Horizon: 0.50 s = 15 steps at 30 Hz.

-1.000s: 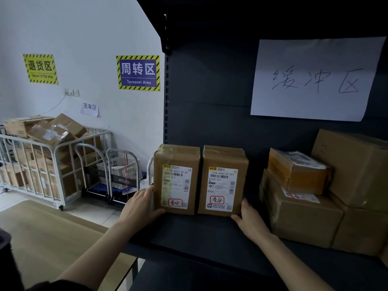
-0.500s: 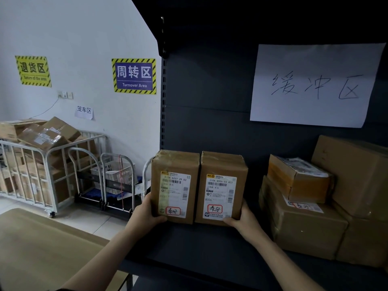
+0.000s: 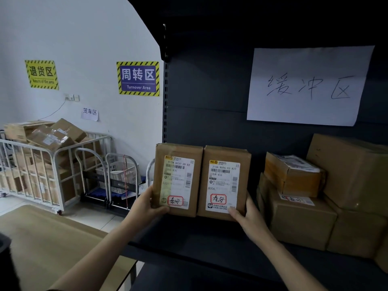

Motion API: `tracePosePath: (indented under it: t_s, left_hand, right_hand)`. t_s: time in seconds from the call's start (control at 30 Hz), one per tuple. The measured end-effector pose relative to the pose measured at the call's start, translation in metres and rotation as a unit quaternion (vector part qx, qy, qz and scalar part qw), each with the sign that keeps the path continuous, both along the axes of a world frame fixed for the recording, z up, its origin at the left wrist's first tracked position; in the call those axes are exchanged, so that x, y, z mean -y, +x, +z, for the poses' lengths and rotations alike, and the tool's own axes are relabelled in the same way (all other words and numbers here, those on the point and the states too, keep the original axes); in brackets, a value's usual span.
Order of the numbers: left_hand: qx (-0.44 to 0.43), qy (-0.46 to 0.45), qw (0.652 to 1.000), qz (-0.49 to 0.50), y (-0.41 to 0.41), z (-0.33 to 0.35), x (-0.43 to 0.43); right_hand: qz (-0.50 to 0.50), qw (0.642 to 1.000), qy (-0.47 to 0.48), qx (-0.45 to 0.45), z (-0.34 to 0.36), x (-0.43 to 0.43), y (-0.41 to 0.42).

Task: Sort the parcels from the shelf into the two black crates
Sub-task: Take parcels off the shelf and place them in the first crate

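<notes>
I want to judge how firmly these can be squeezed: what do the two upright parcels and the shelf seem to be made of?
Left parcel and right parcel: brown corrugated cardboard by the look, matte, with glossy tape sheen and white paper labels. Shelf: probably painted metal, dark matte grey, judging by the slotted upright beside it. The left hand and right hand clasp their outer sides.

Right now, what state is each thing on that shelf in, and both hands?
Left parcel: upright, label facing out, gripped at its lower left edge.
Right parcel: upright, touching the left parcel, gripped at its lower right corner.
Left hand: closed on the left parcel.
Right hand: closed on the right parcel.
Small taped box: lying tilted atop a larger box.
Paper sign: stuck flat on the shelf's back panel.
</notes>
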State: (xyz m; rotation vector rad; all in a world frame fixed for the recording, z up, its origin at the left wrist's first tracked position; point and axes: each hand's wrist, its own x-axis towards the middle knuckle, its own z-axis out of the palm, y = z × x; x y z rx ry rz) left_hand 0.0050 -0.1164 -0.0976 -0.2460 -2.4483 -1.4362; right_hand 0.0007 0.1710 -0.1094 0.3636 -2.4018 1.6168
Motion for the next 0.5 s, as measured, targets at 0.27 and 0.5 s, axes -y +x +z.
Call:
tracePosePath:
  t_s: [0.27,0.5]
  left_hand:
    - [0.003,-0.008,1.0,0.008,0.021,0.012,-0.006]
    - [-0.003,-0.015,1.0,0.015,0.037,0.014,-0.018]
  right_hand:
    - [0.007,1.0,0.009,-0.022,0.018,-0.01,0.024]
    - [0.021,1.0,0.001,-0.013,0.022,-0.024,0.044]
